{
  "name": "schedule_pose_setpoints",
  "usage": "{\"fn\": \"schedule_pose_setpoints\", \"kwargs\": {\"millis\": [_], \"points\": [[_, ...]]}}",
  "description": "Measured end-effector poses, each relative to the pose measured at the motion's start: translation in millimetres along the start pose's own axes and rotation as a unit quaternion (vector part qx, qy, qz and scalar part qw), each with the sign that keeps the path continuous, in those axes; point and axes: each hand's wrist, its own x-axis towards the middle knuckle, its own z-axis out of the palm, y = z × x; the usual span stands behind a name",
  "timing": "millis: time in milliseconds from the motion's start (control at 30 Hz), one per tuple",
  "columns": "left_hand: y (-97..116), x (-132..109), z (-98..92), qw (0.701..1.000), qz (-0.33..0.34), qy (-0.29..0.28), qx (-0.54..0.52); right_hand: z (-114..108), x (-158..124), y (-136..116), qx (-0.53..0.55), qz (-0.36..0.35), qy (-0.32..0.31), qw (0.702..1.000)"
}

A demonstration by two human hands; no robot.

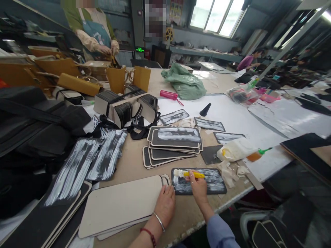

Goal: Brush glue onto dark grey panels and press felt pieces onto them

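Note:
My right hand (198,186) is closed around a yellow-handled brush (190,174) whose white bristles rest on the left end of a black panel (207,182) streaked with white glue. My left hand (165,203) lies flat with fingers together, pressing on the worktable beside that panel's left edge and against a stack of beige boards (121,206). A silver bangle and a red cord sit on the left wrist.
A pile of glued black panels (174,144) lies just behind. More smeared panels (90,162) lie to the left. A glue bottle (238,150) rests at right near the table edge (232,199). Another person (93,31) stands at the far left by tan bags (77,84).

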Motion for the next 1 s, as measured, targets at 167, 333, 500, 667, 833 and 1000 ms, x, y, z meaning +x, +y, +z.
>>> {"fn": "schedule_pose_setpoints", "kwargs": {"millis": [167, 333, 500, 667, 833, 1000], "points": [[2, -1, 4.6, 1.000, 0.009, 0.013, 0.018, -24, 8, 7, -0.039, 0.010, 0.089, 0.995], [0, -4, 6.4, 0.998, 0.018, 0.049, 0.026, -28, -10, 14, -0.029, -0.010, 0.054, 0.998], [0, -5, 9.1, 0.997, 0.012, 0.068, 0.036, -107, 29, 11, -0.063, -0.042, 0.146, 0.986], [5, 1, 8.0, 0.995, -0.014, 0.097, 0.014, -172, 98, -1, -0.212, -0.210, 0.220, 0.929], [26, 1, -7.1, 0.983, -0.083, 0.161, 0.000, -177, 154, 20, -0.270, -0.291, 0.153, 0.905], [50, -3, -10.5, 0.979, -0.164, 0.118, 0.017, -171, 216, 64, -0.343, -0.397, 0.017, 0.851]]}}
